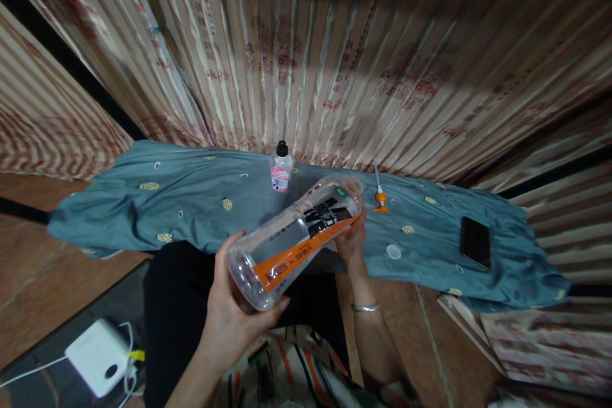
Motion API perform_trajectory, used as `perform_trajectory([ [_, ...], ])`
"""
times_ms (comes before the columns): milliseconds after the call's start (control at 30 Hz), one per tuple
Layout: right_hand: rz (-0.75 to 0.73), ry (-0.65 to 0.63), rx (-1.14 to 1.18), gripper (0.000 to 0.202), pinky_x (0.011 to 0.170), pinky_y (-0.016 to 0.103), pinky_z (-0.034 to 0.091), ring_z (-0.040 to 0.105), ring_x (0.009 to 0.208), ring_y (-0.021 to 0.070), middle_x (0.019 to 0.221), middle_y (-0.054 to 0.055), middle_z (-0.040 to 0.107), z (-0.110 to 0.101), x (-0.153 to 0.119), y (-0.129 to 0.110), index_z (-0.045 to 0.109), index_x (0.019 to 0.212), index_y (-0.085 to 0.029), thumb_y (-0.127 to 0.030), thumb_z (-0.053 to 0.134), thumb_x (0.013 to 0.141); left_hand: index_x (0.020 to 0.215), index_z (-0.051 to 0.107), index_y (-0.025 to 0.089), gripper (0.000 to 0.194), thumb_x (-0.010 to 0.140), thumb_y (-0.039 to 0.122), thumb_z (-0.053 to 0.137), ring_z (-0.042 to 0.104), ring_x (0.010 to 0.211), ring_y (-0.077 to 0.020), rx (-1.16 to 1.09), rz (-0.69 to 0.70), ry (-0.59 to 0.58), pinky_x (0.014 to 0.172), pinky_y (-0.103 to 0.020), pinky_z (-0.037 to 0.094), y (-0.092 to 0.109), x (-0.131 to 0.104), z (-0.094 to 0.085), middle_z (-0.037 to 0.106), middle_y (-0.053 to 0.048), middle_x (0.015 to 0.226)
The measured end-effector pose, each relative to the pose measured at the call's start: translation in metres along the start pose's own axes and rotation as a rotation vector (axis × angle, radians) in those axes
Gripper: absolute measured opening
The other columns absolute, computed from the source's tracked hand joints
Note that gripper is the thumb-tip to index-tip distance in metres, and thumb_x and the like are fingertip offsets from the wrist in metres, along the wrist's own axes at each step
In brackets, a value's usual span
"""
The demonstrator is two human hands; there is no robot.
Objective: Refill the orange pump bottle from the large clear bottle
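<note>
A large clear plastic bottle (291, 236) with an orange and black label is held tilted above my lap, its base toward the lower left. My left hand (234, 306) is wrapped round the base end. At the upper right end, my right hand (352, 239) grips the bottle from beneath, its fingers partly hidden behind it. An orange pump head (380, 199) with a pale tube lies on the cloth to the right of the bottle. Nearby on the cloth is a small white round disc (393, 251). A small clear bottle (282, 169) with a black cap and pink label stands behind.
Blue-green patterned cloth (201, 204) covers the long surface before me. A black phone (475, 242) lies at its right. Striped curtains (306, 64) hang close behind. At the lower left, a white box-shaped device (98, 357) with cables rests on a dark surface.
</note>
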State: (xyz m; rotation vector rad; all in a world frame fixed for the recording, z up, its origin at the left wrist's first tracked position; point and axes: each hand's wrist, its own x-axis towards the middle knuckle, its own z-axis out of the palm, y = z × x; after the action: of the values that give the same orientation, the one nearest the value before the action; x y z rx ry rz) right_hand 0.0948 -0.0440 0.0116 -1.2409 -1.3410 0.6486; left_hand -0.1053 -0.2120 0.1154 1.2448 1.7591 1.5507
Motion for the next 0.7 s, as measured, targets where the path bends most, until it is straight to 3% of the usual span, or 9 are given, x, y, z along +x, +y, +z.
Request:
perform_trajectory([
  [167, 0.025, 0.022, -0.028, 0.052, 0.073, 0.036, 0.062, 0.076, 0.085, 0.0255, 0.098, 0.009, 0.077, -0.0005, -0.0003, 0.0035, 0.049, 0.112, -0.023, -0.039, 0.077, 0.071, 0.140, 0.051, 0.024, 0.091, 0.059, 0.032, 0.091, 0.073, 0.107, -0.0245, -0.028, -0.028, -0.017, 0.089, -0.032, 0.061, 0.0018, -0.0010, -0.0008, 0.067, -0.006, 0.124],
  [333, -0.032, 0.017, -0.008, 0.053, 0.078, 0.037, 0.063, 0.076, 0.092, 0.0252, 0.105, 0.009, 0.077, -0.0007, -0.0006, 0.0009, 0.049, 0.115, -0.023, -0.038, 0.077, 0.073, 0.140, 0.052, 0.024, 0.091, 0.059, 0.034, 0.092, 0.073, 0.107, -0.0237, -0.015, -0.009, -0.013, 0.087, -0.031, 0.061, 0.0010, -0.0005, -0.0007, 0.067, -0.006, 0.124],
  [700, -0.014, 0.017, -0.002, 0.051, 0.080, 0.038, 0.063, 0.076, 0.092, 0.0250, 0.107, 0.011, 0.077, 0.0002, 0.0014, -0.0012, 0.050, 0.113, -0.023, -0.037, 0.075, 0.072, 0.141, 0.052, 0.023, 0.090, 0.060, 0.035, 0.090, 0.072, 0.110, -0.0237, 0.011, 0.014, -0.016, 0.092, -0.031, 0.060, -0.0001, -0.0006, -0.0018, 0.067, -0.006, 0.125],
])
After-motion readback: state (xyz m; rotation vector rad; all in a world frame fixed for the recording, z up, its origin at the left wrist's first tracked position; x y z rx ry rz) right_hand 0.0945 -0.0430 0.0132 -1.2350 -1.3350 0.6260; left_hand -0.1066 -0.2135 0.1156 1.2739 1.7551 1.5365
